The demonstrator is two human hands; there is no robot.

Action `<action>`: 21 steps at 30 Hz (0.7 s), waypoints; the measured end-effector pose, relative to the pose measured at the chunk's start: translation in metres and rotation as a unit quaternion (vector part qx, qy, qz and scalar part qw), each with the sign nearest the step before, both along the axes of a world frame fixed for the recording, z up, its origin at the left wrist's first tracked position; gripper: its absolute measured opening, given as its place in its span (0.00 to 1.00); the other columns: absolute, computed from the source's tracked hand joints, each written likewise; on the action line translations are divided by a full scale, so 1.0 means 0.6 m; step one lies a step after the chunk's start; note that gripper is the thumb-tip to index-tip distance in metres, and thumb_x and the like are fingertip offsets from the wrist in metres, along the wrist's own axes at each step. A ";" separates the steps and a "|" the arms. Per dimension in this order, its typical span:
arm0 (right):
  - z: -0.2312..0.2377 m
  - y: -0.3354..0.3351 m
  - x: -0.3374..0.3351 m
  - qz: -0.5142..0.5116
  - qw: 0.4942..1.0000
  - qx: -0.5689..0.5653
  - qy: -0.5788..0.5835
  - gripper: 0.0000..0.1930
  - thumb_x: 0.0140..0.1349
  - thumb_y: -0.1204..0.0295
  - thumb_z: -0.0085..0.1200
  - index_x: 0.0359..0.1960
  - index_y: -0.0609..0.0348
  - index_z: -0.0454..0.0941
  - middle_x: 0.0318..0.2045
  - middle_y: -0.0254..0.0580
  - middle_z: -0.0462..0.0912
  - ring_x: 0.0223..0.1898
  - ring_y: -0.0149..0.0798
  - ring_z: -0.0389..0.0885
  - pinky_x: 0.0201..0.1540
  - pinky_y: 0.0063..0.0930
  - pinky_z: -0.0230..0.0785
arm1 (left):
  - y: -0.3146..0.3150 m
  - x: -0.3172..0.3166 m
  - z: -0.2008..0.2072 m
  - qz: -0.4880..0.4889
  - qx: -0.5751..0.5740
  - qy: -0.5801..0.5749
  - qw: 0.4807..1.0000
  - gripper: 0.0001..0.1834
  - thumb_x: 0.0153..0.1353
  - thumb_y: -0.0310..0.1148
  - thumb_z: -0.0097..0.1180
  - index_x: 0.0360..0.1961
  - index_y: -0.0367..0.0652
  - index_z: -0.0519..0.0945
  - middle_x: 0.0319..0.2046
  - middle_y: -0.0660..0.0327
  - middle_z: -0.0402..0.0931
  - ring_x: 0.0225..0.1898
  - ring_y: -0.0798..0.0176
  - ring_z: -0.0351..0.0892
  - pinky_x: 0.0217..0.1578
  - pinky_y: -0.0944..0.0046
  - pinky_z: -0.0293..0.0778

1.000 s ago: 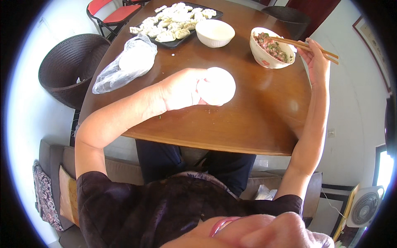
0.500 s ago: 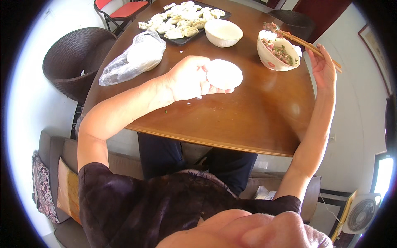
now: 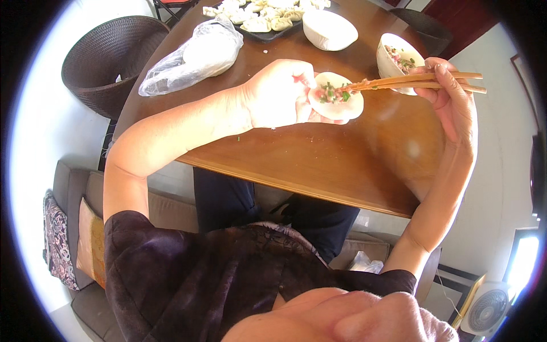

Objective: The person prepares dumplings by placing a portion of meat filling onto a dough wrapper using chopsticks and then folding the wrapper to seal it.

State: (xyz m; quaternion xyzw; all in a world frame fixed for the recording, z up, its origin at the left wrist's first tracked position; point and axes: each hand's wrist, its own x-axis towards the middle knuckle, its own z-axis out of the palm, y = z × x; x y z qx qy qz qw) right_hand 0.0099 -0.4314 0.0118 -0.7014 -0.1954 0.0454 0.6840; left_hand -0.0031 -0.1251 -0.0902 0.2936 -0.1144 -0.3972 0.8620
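Observation:
My left hand (image 3: 283, 94) holds a round white dumpling wrapper (image 3: 351, 108) flat above the table, fingers beneath and thumb at its edge. A small heap of meat filling (image 3: 332, 93) with green bits sits on the wrapper's middle. Wooden chopsticks (image 3: 393, 84) are gripped in my right hand (image 3: 448, 97), and their tips touch the filling. Just behind them stands a white bowl (image 3: 387, 61) of the same filling, partly hidden by the chopsticks and hand.
At the far side, a dark tray (image 3: 268, 36) bears several folded dumplings (image 3: 256, 24). Beside it is a white bowl (image 3: 330, 31). A clear plastic bag (image 3: 194, 60) with something white inside lies on the brown table (image 3: 307, 165). A woven chair (image 3: 108, 62) stands left.
The chopsticks have moved left from above the filling bowl to the wrapper, where filling now lies. My view has shifted slightly, and the far items sit higher in it.

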 end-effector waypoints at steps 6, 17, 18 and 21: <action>-0.005 0.014 -0.011 0.014 0.998 -0.005 -0.063 0.14 0.69 0.70 0.52 0.46 0.72 0.77 0.40 0.55 0.83 0.45 0.47 0.84 0.48 0.35 0.81 | -0.001 -0.003 0.003 -0.024 -0.031 -0.002 0.999 0.24 0.57 0.30 0.41 0.49 0.20 0.72 0.49 0.39 0.76 0.51 0.38 0.77 0.62 0.53 0.67; -0.004 -0.002 0.000 0.006 0.997 0.012 -0.078 0.15 0.71 0.68 0.50 0.48 0.70 0.77 0.40 0.53 0.83 0.46 0.43 0.84 0.49 0.28 0.81 | 0.004 0.004 -0.005 -0.032 -0.059 0.002 0.998 0.26 0.57 0.30 0.43 0.52 0.20 0.69 0.50 0.39 0.75 0.52 0.37 0.77 0.60 0.54 0.70; -0.005 -0.003 0.002 0.007 0.997 0.012 -0.081 0.15 0.71 0.67 0.49 0.47 0.69 0.77 0.39 0.52 0.83 0.46 0.41 0.83 0.49 0.26 0.81 | 0.001 0.001 -0.002 -0.009 -0.043 0.010 0.999 0.22 0.57 0.30 0.43 0.48 0.21 0.71 0.48 0.40 0.76 0.50 0.39 0.78 0.58 0.54 0.71; -0.008 -0.013 0.010 -0.029 0.994 0.025 -0.099 0.15 0.72 0.67 0.48 0.47 0.69 0.77 0.40 0.53 0.83 0.47 0.41 0.83 0.49 0.27 0.82 | 0.013 0.013 -0.033 -0.016 -0.099 -0.016 0.995 0.14 0.59 0.29 0.44 0.39 0.26 0.73 0.42 0.44 0.76 0.48 0.43 0.79 0.56 0.54 0.74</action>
